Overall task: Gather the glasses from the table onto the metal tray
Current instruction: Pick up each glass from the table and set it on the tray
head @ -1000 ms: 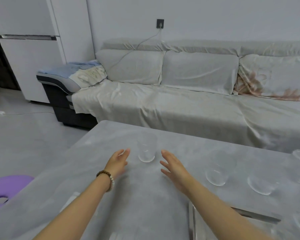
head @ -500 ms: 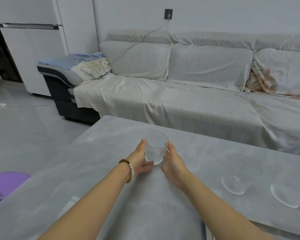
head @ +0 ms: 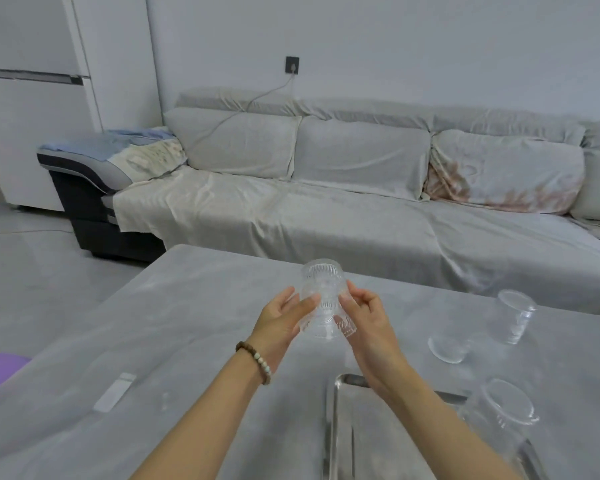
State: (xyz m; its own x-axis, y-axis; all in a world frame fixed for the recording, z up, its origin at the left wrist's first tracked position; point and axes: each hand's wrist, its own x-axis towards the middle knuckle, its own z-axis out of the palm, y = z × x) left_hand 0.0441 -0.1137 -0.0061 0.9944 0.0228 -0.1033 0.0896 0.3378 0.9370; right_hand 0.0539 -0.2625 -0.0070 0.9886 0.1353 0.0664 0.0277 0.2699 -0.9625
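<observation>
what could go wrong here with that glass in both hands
1. The ribbed glass is held only by the fingertips of the left hand and right hand, above the table; a slip could drop it.
2. A tall glass already stands at the metal tray; the right forearm passes close beside it and could knock it on the way down.
</observation>
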